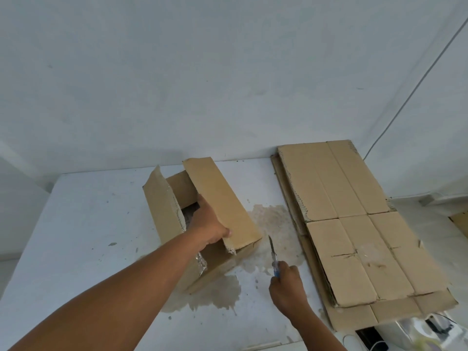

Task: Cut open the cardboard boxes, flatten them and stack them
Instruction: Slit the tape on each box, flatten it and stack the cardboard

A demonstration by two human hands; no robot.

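- Done: flattened cardboard stack [354, 224] lying at right.
- Left: 1 box [217, 262], top open, not yet flattened.
- Left hand [207, 224] gripping its flap [220, 198]; right hand [287, 282] gripping knife [273, 252].

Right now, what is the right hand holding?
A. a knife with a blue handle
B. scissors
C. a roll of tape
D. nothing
A: the right hand grips a knife by its blue handle, blade pointing away from the person, while the left hand holds a flap of the box.
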